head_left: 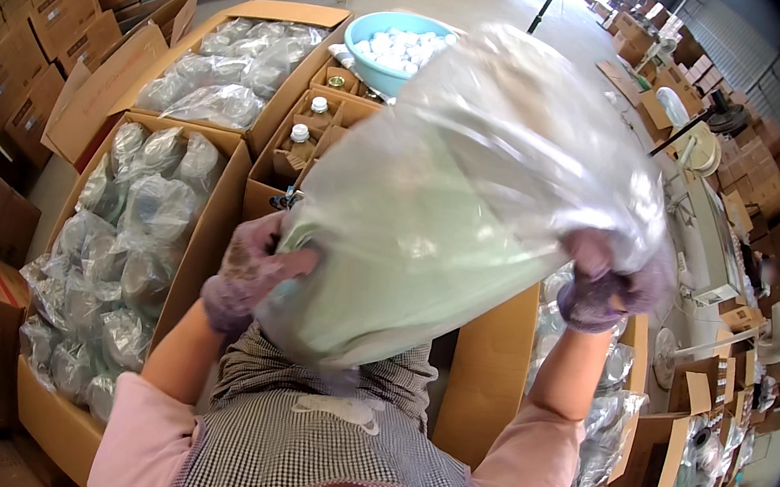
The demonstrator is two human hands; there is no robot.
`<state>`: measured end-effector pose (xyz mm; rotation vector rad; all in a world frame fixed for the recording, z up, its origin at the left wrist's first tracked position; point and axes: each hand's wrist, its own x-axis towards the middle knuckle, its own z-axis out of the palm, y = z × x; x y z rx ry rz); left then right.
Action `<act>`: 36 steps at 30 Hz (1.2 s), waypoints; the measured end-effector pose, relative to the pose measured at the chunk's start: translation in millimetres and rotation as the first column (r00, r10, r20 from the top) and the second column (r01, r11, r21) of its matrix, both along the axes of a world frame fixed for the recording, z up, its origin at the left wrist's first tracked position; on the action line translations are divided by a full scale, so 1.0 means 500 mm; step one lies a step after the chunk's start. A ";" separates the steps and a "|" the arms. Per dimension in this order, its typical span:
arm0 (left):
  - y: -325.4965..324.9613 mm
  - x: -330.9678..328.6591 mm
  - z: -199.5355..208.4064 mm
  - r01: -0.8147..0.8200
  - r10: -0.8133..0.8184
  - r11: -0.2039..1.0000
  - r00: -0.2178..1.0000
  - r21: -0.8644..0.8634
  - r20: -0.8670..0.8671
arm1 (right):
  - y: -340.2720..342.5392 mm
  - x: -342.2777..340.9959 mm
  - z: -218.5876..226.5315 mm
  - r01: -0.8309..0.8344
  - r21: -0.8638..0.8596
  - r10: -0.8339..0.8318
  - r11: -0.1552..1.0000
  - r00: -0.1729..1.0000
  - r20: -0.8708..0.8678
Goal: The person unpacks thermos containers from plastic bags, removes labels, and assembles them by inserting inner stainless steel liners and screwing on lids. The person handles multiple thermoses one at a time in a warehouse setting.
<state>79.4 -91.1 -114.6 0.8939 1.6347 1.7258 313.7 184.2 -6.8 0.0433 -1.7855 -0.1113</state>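
Observation:
A large clear plastic bag [443, 211], blurred by motion, spreads out in front of my body. Something pale green shows through it; whether it is inside or behind I cannot tell. My left hand [258, 271], in a dusty purple glove, grips the bag's lower left side with fingers curled. At the bag's right edge, my right hand [611, 283], gloved the same way, is closed on the gathered plastic. Beyond the left hand, a divided carton [269, 154] holds bottles with white caps [300, 133], partly covered by the bag.
Left of me, an open carton [227, 212] holds several plastic-wrapped clear pieces [158, 208]; another carton [292, 12] lies beyond it. A light-blue basin [360, 60] holds small white pieces. More wrapped pieces [606, 435] sit right. Stacked cartons [56, 12] line the left side.

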 end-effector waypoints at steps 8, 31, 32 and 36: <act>-0.086 0.057 -0.044 0.131 -0.169 0.980 0.942 -0.147 -0.289 | 0.014 0.017 -0.093 0.012 -0.885 0.440 0.466 0.864 0.244; -0.104 0.067 -0.102 -0.107 0.244 0.943 0.866 0.315 -0.437 | 0.018 -0.086 -0.077 -0.535 -0.583 0.660 0.611 0.751 0.002; -0.111 0.032 -0.063 -0.067 0.230 0.941 0.845 0.332 -0.483 | 0.020 -0.122 -0.090 -0.533 -0.548 0.615 0.645 0.787 -0.042; -0.202 -0.117 0.041 -0.117 0.192 0.978 0.828 0.172 -0.526 | -0.006 -0.194 -0.109 -0.457 -0.800 0.873 0.389 0.461 0.162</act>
